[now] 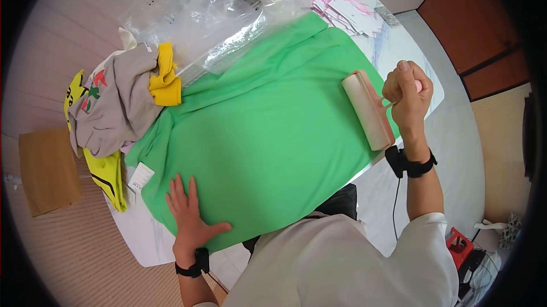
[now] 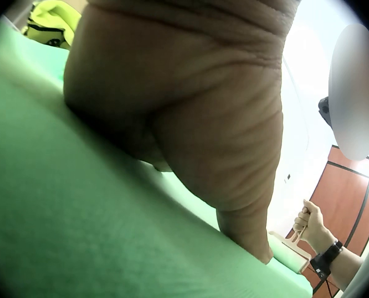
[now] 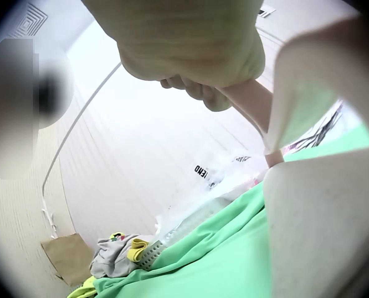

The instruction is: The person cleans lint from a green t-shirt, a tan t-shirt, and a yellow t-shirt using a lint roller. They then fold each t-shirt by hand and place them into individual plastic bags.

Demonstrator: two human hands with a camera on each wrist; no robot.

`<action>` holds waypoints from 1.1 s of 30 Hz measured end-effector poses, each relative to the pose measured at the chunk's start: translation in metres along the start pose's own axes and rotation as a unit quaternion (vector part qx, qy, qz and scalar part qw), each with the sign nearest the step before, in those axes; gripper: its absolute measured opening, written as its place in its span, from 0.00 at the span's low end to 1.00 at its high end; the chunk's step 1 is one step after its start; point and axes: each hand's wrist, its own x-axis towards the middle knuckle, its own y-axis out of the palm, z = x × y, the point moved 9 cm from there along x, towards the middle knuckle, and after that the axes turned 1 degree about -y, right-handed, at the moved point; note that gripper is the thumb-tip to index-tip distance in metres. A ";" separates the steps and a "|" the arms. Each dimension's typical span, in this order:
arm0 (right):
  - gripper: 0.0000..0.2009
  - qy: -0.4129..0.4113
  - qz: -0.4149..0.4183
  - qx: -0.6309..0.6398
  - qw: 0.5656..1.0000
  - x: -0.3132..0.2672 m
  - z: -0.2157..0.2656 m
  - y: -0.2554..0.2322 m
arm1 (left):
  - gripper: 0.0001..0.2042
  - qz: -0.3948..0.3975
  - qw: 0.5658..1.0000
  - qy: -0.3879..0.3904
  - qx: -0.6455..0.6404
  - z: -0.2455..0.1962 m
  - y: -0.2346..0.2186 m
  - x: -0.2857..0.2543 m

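A green garment lies spread over the white table, with a few folds along its far side. My left hand rests on its near left corner, fingers straight and thumb out to the side. In the left wrist view the palm bears on the green cloth. My right hand grips the pink handle of a lint roller, whose pale cylinder is over the garment's right edge. Part of the roller frame shows below the right fist in the right wrist view. A white tag lies at the garment's left edge.
Grey clothing with a yellow cuff is heaped at the left, over a yellow-green piece. A clear plastic bag lies at the back. White tags with pink strings are at the far right. A brown carton stands left.
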 end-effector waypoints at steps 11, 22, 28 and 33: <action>0.12 -0.066 0.180 -0.070 0.979 -0.074 0.056 0.119 | 0.73 -0.007 1.000 0.004 0.004 0.001 0.001 -0.004; 0.10 -0.162 0.241 -0.203 0.935 -0.083 0.050 0.130 | 0.72 0.002 1.000 0.000 0.001 -0.001 0.001 -0.002; 0.20 -0.228 0.159 -0.422 0.863 -0.015 0.004 0.013 | 0.73 -0.005 1.000 0.010 0.002 0.001 0.002 -0.001; 0.19 -0.279 0.195 -0.443 0.830 -0.022 0.037 0.013 | 0.73 0.001 1.000 0.004 0.003 -0.001 0.000 0.000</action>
